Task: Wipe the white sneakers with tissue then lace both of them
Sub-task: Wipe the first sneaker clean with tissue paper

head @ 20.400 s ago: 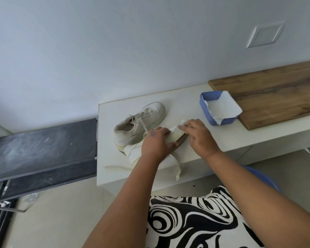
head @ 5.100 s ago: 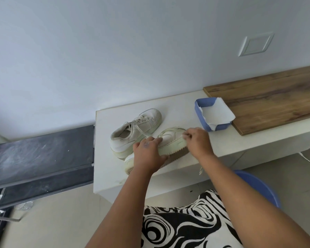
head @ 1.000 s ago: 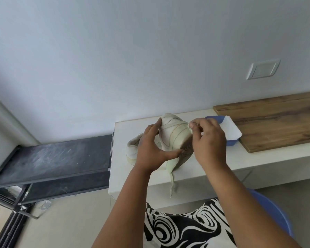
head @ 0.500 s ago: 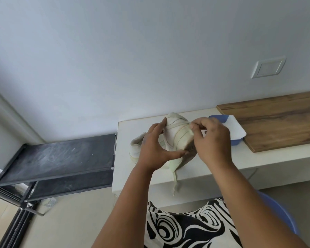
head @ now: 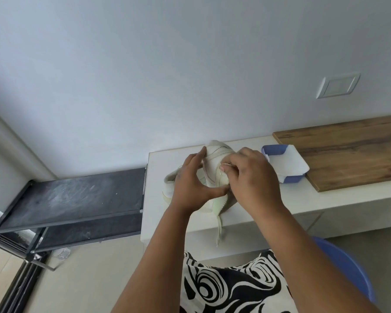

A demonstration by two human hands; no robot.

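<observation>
I hold one white sneaker (head: 215,161) tilted up on end above the white counter (head: 154,177). My left hand (head: 191,186) grips its left side, thumb under the sole edge. My right hand (head: 251,177) pinches something small against the shoe's upper, probably the lace; its fingers hide what it is. A loose end of the white lace (head: 219,227) hangs below the shoe over the counter's front. The second white sneaker (head: 169,184) lies on the counter behind my left hand, mostly hidden. A blue tissue box (head: 278,152) with white tissue (head: 287,163) sticking out sits to the right.
A wooden board (head: 348,150) lies on the counter at the right. A dark metal shelf (head: 77,195) stands left of the counter. A blue plastic seat (head: 348,267) and patterned black and white cloth (head: 230,285) are below my arms. A wall plate (head: 338,85) is on the wall.
My right hand has shifted from the shoe's top edge down onto its upper. The left hand keeps the same grip on the tilted sneaker.
</observation>
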